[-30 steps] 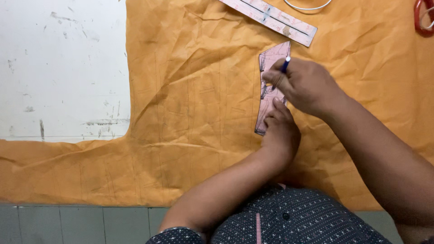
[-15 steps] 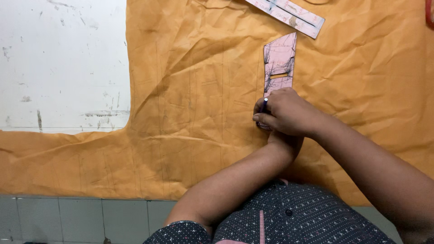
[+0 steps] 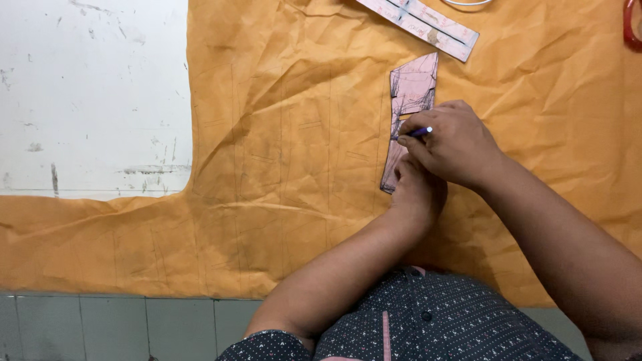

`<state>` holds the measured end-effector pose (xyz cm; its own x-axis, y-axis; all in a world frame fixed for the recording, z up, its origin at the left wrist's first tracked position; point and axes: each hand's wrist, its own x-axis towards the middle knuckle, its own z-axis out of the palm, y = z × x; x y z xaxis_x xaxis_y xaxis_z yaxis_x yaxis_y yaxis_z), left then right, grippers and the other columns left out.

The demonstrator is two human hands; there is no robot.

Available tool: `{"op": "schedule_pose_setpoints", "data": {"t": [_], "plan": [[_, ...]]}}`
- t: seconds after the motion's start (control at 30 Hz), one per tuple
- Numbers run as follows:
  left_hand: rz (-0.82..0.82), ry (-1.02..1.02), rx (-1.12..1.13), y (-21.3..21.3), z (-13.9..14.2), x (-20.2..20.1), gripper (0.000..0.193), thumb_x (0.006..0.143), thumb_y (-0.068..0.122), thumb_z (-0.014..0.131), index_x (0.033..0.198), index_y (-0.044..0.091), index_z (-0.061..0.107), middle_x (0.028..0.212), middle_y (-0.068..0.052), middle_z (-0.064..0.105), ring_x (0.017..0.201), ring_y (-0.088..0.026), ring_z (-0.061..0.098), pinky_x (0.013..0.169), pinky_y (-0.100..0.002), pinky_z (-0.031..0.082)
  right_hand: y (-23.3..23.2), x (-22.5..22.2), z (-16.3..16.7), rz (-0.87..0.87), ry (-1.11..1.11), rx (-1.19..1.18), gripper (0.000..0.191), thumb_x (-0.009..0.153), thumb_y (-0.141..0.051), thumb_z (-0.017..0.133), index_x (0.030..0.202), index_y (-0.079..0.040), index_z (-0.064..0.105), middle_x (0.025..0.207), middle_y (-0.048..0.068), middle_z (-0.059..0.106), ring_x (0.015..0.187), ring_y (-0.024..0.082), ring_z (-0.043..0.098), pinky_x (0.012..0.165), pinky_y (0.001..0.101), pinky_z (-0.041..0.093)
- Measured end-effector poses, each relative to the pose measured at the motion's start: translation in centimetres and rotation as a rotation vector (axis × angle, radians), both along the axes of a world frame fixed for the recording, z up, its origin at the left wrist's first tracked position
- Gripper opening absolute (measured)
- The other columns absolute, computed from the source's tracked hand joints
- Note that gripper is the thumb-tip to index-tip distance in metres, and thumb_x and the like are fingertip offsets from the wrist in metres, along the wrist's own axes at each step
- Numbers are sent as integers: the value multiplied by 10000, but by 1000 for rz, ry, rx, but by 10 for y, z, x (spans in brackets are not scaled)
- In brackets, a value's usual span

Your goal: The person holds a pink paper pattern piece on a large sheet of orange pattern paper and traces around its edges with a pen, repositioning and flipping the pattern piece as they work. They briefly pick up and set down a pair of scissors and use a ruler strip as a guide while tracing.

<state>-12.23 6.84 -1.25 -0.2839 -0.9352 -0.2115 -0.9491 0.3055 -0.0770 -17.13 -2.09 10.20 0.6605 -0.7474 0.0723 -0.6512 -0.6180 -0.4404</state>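
A narrow pink pattern piece (image 3: 412, 93) lies on a large sheet of crumpled orange-brown paper (image 3: 281, 147). My right hand (image 3: 455, 144) grips a blue pen (image 3: 421, 132), its tip at the left edge of the pattern piece about halfway down. My left hand (image 3: 416, 190) lies below it, pressing the lower end of the pattern piece flat on the paper; my right hand partly covers its fingers. Faint pencil lines run across the paper to the left.
A pink ruler-like strip (image 3: 420, 21) lies at the top, with a white cord (image 3: 466, 3) above it. A red object (image 3: 630, 23) shows at the top right edge. The white tabletop (image 3: 87, 100) is bare at left. Grey tiles (image 3: 107, 327) lie below the table edge.
My right hand with the pen has slid back up along the pattern piece's left edge, from its lower end to its middle. My left hand stays on the lower end.
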Motion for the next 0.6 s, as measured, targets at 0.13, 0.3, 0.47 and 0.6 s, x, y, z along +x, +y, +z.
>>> {"op": "schedule_pose_setpoints", "data": {"t": [0.13,0.3,0.47,0.6], "plan": [[158,463,-211,-10,0,7,371,902,173,558,1204,-11,666,1176,-184,673,1000,-335,626,811,-477,484,-3,1,-5,-32,-16,13,165,896,-258,769,939,-99,763,841,129,733,780,350,690,736,440,543],[242,926,-33,-9,25,36,375,931,139,554,1262,-37,579,1222,-308,547,977,-500,599,778,-574,505,-11,0,-4,-64,-85,4,175,930,-261,763,933,-86,762,823,134,725,749,344,692,686,429,547],[142,829,-56,-10,48,47,343,969,106,489,1282,-27,537,1542,-371,343,824,-485,625,712,-590,536,-27,5,-4,-105,-136,-109,186,1000,-263,748,968,-80,755,863,112,729,774,314,699,726,409,550],[145,830,1,-4,49,52,543,876,45,472,1404,-83,448,1555,-381,282,749,-484,639,647,-590,548,-25,6,-5,-193,-73,-48,195,978,-276,739,970,-83,768,836,112,731,756,323,700,685,413,549]]}}
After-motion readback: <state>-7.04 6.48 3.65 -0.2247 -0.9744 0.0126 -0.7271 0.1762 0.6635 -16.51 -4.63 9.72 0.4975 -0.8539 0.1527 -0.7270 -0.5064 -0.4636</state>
